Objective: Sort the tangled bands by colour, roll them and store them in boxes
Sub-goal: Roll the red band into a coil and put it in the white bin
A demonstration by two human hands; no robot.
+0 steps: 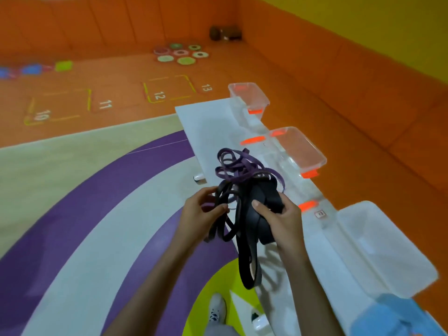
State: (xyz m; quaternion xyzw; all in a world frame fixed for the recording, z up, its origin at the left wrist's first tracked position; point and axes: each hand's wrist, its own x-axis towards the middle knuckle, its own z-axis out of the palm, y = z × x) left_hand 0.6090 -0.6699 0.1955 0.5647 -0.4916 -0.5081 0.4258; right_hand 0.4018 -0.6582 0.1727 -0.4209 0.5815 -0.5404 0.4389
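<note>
A tangle of bands hangs between my hands above the near part of a white table (pixel 198 122). Its top is thin purple bands (pixel 236 164); below are wider black bands (pixel 249 238), one loop dangling down. My left hand (pixel 202 213) pinches thin black strands at the tangle's left side. My right hand (pixel 278 220) grips a wide black band, thumb on top. Three clear boxes with orange latches sit along the table's right edge: far (pixel 249 95), middle (pixel 300 149), near (pixel 378 241) with its lid open.
The white table stands on a purple, cream and green floor mat (pixel 72 202). Orange padded flooring with numbered squares (pixel 167 89) and coloured discs (pixel 181 54) lies beyond. An orange padded wall (pixel 363 81) runs along the right. My shoe (pixel 217 309) shows below.
</note>
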